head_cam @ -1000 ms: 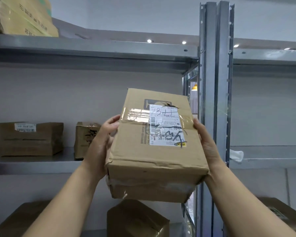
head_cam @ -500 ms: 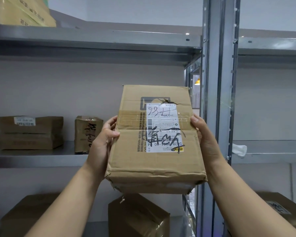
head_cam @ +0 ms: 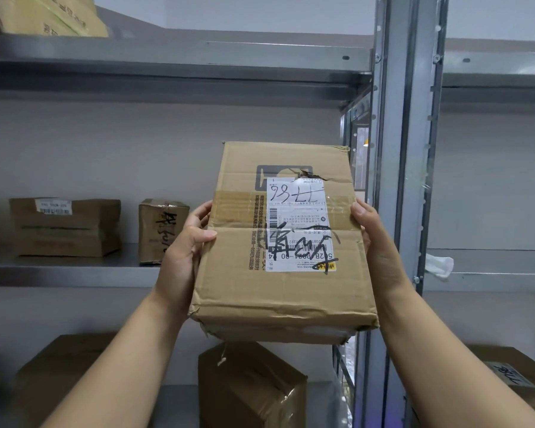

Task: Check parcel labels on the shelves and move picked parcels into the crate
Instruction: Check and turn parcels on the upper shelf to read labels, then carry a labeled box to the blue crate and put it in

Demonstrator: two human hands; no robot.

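**Parcel held up before the shelving, head view.** The fingers (head_cam: 202, 211) of the left hand (head_cam: 181, 254) are curled round the left edge of the parcel (head_cam: 229, 279), with the thumb lying across its upper face. The right hand (head_cam: 376, 242) clasps the opposite edge. Its thumb presses on the upper face, and the remaining fingers are hidden behind the cardboard. Both hands thus grip the one parcel, which is raised in the air between them, clear of every shelf and tilted so that its upper face is towards the camera.

A white label (head_cam: 298, 223) on that face carries a barcode, handwritten digits and heavy black marker strokes. Its print reads upside down from this view. A small tear (head_cam: 306, 173) breaks the cardboard just above the label, and a band of clear tape crosses the face.

Behind the left hand, the middle shelf (head_cam: 59, 270) carries a flat box (head_cam: 65, 230) with its own label and, near it, a small upright box (head_cam: 159, 233) marked in black. The upright post (head_cam: 405, 118) stands just behind the right hand. Beyond it, a crumpled white scrap (head_cam: 439, 265) lies on the neighbouring shelf. Below the parcel a taped box (head_cam: 247, 387) sits on the lower shelf. Further boxes lie at lower left (head_cam: 59, 375) and lower right (head_cam: 513, 381), and another (head_cam: 44, 13) on the top shelf (head_cam: 167, 63).
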